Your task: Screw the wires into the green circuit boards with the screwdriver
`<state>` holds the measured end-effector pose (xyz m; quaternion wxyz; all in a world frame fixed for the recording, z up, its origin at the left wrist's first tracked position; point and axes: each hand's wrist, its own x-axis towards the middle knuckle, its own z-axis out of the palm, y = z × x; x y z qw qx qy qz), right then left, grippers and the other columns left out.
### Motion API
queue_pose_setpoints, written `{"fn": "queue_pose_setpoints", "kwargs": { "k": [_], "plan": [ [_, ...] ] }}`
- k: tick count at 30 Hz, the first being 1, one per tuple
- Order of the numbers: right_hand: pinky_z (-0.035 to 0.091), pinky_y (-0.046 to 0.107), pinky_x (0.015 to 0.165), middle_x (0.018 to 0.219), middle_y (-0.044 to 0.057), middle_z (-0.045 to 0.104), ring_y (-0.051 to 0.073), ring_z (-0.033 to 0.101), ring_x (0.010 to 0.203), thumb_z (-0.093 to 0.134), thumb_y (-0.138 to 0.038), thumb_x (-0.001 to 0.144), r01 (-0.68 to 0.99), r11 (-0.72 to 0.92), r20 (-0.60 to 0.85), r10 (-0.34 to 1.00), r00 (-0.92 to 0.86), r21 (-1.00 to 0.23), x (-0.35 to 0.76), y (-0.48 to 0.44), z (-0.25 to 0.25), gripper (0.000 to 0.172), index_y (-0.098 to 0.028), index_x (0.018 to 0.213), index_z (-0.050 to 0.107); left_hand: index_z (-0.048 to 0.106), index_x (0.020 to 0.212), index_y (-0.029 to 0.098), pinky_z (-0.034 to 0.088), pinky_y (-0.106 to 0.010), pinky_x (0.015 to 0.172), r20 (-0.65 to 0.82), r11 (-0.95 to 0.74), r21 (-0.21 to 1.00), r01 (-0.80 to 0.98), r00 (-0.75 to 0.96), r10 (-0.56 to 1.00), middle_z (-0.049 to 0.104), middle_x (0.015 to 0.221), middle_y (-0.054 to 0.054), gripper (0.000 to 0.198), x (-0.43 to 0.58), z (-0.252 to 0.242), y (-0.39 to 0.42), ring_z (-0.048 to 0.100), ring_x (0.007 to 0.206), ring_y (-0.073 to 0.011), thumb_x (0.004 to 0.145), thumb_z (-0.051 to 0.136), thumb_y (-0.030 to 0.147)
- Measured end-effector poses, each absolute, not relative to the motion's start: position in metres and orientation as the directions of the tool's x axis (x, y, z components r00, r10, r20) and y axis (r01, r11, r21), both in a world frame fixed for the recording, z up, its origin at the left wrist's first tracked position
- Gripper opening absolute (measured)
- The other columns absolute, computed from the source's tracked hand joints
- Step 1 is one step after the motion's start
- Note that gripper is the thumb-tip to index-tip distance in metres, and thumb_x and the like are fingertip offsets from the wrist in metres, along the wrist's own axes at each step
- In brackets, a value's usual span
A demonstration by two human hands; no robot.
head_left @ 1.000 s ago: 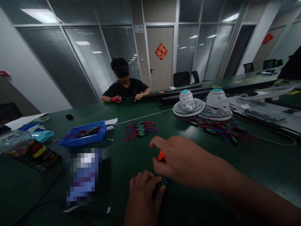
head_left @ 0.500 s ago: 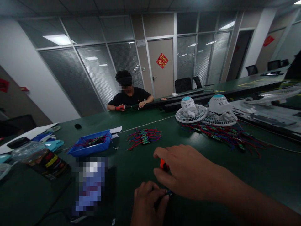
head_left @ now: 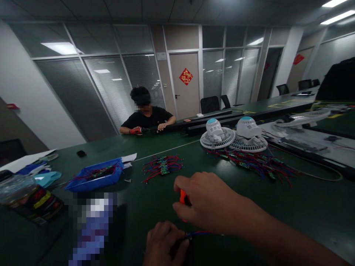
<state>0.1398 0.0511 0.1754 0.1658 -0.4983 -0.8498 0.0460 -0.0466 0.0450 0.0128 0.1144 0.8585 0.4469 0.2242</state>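
My right hand (head_left: 205,203) is closed around an orange-handled tool (head_left: 183,197), held low over the green table (head_left: 305,199) near its front edge. Just below it, my left hand (head_left: 162,244) is curled shut on a small wired part (head_left: 191,236) with red and blue leads; the part itself is mostly hidden by my fingers. The tool's tip points down toward that part and is hidden behind my fingers.
A blue tray (head_left: 93,177) of wired boards sits at left, a loose bundle of them (head_left: 162,166) lies mid-table, and a larger spread (head_left: 255,162) lies before two white fans (head_left: 217,133). Bags and a bottle (head_left: 24,195) are far left. A person (head_left: 145,114) works across the table.
The view has tilted up a little, so my hands sit lower in frame. My left hand slid down and the red and blue leads now show beside it.
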Motion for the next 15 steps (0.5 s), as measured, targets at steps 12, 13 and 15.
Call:
{"fn": "queue_pose_setpoints", "kwargs": {
  "k": [12,13,15],
  "plan": [
    [0.029,0.026,0.055,0.073,0.000,0.051,0.011,0.041,0.060,0.049,-0.026,0.074,0.804,0.392,0.179,0.920,-0.349,-0.447,0.163,0.058,0.185,0.008,-0.019,0.072,0.049,0.071,0.094,0.030,0.048,-0.040,0.071,0.247,-0.551,0.405,0.730,0.493,0.834,0.067,0.084,-0.004,0.017,-0.041,0.024,0.038,0.063,0.081,-0.0240,0.084,0.058,0.024],
    [0.031,0.027,0.057,0.076,0.002,0.053,0.012,0.043,0.063,0.050,-0.024,0.073,0.805,0.411,0.149,0.911,-0.385,-0.427,0.164,0.058,0.178,0.006,-0.018,0.074,0.052,0.071,0.094,0.029,0.048,-0.040,0.071,0.248,-0.550,0.414,0.725,0.492,0.835,0.066,0.084,-0.004,0.018,-0.040,0.025,0.038,0.062,0.082,-0.0239,0.085,0.057,0.024],
    [0.033,0.028,0.061,0.076,0.003,0.057,0.014,0.047,0.067,0.052,-0.019,0.070,0.805,0.443,0.074,0.889,-0.452,-0.394,0.164,0.058,0.160,0.007,-0.018,0.076,0.056,0.071,0.095,0.027,0.047,-0.040,0.072,0.252,-0.547,0.432,0.717,0.486,0.836,0.066,0.086,-0.005,0.019,-0.038,0.027,0.036,0.061,0.083,-0.0239,0.086,0.055,0.022]
  ]
}}
